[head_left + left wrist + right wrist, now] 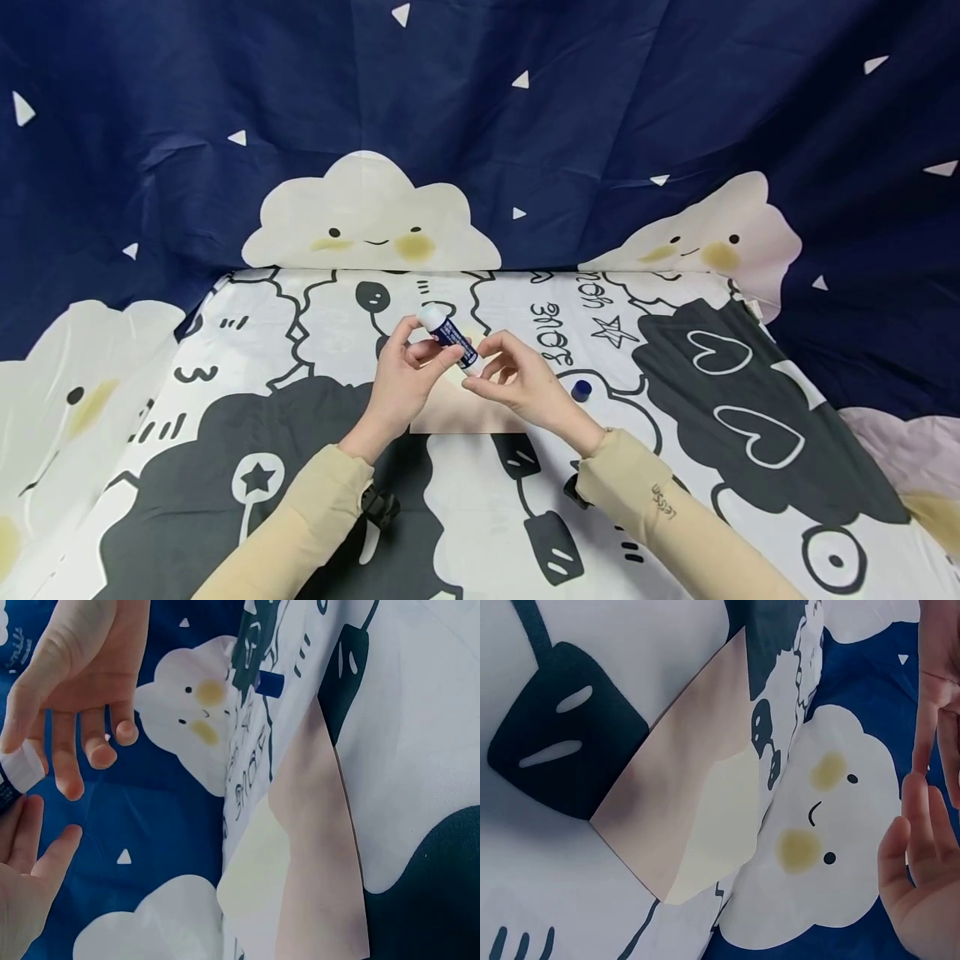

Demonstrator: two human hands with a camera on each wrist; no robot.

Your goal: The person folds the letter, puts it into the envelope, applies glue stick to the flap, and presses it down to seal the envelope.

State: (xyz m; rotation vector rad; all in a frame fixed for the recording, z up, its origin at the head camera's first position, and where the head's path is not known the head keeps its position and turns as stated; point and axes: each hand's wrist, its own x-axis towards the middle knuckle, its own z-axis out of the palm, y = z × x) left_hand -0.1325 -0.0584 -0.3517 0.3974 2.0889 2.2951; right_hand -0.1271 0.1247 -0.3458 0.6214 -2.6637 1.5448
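Observation:
My left hand [405,375] grips the barrel of a blue and white glue stick [452,337], which is tilted with its bare whitish end up to the left. At the lower end, the thumb and finger of my right hand [528,383] pinch the white base. The left wrist view shows that white base [26,769] by the right thumb. A blue cap [581,390] lies apart on the cloth, right of the hands. Below both hands is a beige sheet [450,412], with a pale yellow piece [720,825] on it in the right wrist view.
A black and white patterned cloth [480,517] covers the table. Behind it hangs a dark blue curtain [450,92] with cloud prints, meeting the table's far edge. Dark wrist devices sit under both cuffs.

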